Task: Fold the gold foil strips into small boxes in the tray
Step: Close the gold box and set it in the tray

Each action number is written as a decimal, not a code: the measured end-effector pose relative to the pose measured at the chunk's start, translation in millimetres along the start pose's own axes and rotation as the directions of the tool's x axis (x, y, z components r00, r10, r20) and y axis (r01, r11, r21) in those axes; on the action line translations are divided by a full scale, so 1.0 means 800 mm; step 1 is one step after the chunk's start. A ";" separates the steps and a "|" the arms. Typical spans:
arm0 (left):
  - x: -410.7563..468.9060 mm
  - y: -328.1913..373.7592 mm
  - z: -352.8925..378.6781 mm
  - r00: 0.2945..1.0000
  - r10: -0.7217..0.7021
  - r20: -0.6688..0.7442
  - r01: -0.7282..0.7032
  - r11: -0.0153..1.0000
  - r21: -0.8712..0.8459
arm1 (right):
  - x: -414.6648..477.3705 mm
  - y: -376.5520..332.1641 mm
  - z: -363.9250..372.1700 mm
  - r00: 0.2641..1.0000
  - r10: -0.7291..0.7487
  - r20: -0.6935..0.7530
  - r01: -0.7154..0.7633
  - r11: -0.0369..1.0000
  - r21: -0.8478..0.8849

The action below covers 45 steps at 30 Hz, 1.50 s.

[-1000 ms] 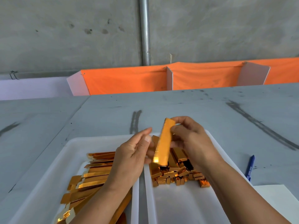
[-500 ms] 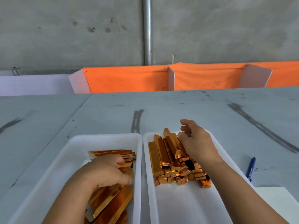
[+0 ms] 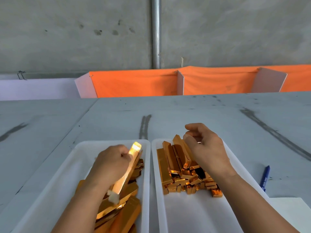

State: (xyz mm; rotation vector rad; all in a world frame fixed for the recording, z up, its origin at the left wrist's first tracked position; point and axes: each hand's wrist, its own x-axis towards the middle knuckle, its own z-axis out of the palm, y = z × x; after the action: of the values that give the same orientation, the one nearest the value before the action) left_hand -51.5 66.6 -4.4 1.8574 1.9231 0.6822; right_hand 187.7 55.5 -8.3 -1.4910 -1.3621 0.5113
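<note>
Two white trays lie side by side before me. The left tray (image 3: 84, 148) holds a pile of flat gold foil strips (image 3: 124, 211). My left hand (image 3: 111, 163) grips one gold strip (image 3: 127, 170) and holds it tilted above that pile, its top end glaring in the light. The right tray (image 3: 188, 214) holds a heap of folded gold boxes (image 3: 178, 167), long ones at the back and small ones at the front. My right hand (image 3: 205, 148) hovers over the back of the heap with fingers loosely curled, holding nothing.
A blue pen (image 3: 265, 178) lies on the grey table right of the trays, beside a white sheet (image 3: 289, 211) at the lower right. Orange cloth dividers (image 3: 134, 84) stand along the table's far edge, below a concrete wall with a metal pipe.
The folded box my hands held a second ago now lies on the heap in the right tray. My left hand went down to the left tray and has lifted one flat strip.
</note>
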 end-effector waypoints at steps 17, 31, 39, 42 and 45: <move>-0.032 0.040 0.029 0.911 0.375 0.172 -0.264 0.850 -0.456 | -0.018 -0.025 0.011 0.902 0.037 0.431 -0.219 0.898 0.382; -0.027 0.036 0.024 0.932 0.319 0.174 -0.217 0.872 -0.439 | -0.017 -0.028 0.004 0.934 0.056 0.353 -0.209 0.886 0.414; -0.030 0.037 0.040 0.939 0.337 -0.069 -0.344 0.923 -0.173 | -0.019 -0.028 0.006 0.973 0.012 0.230 -0.100 0.921 0.376; -0.029 0.037 0.040 0.931 0.340 -0.131 -0.356 0.925 -0.135 | -0.022 -0.026 0.007 0.984 -0.052 0.169 0.007 0.967 0.256; -0.030 0.039 0.040 0.929 0.332 -0.166 -0.347 0.935 -0.076 | -0.026 -0.025 0.011 0.984 -0.132 0.119 0.118 0.986 0.116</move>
State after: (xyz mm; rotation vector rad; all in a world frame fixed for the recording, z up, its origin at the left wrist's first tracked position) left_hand -6.0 45.4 -13.3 2.1492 1.6248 1.0365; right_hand 164.9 37.4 -1.2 -1.2940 -1.4921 0.5983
